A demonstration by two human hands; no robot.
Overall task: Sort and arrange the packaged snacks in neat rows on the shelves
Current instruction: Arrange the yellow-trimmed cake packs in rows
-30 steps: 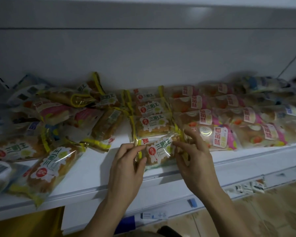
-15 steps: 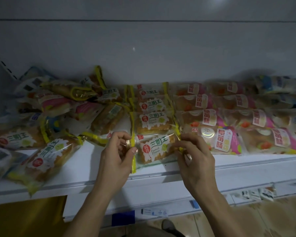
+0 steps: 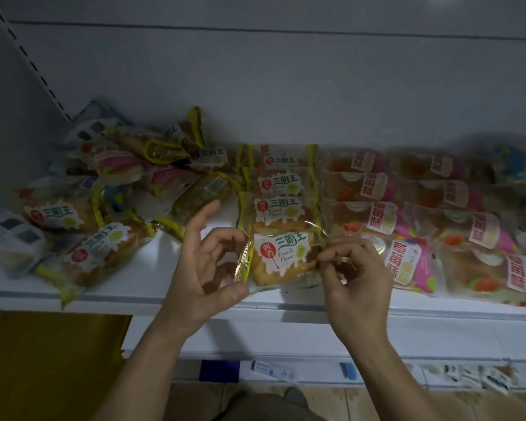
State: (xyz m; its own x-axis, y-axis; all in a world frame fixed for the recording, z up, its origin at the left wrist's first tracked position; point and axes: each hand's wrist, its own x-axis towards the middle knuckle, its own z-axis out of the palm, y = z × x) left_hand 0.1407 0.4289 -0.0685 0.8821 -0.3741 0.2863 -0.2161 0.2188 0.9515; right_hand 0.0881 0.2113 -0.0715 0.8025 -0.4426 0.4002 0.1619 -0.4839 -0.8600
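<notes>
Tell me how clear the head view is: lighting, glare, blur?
Head view: dim overall; the French Flavor packet label reads sharply, glare streaks its wrapper; strawberry packets blur toward the right edge; the shelf edge bows from wide-angle distortion.

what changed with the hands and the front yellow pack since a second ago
The left hand let go of the front yellow-edged French Flavor cake pack and opened, fingers spread beside its left edge. The right hand still pinches the right edge. Pack and rows behind stayed put.

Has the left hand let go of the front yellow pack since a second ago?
Yes. The left hand has opened and drawn left off the front yellow pack, which stays in its row.
</notes>
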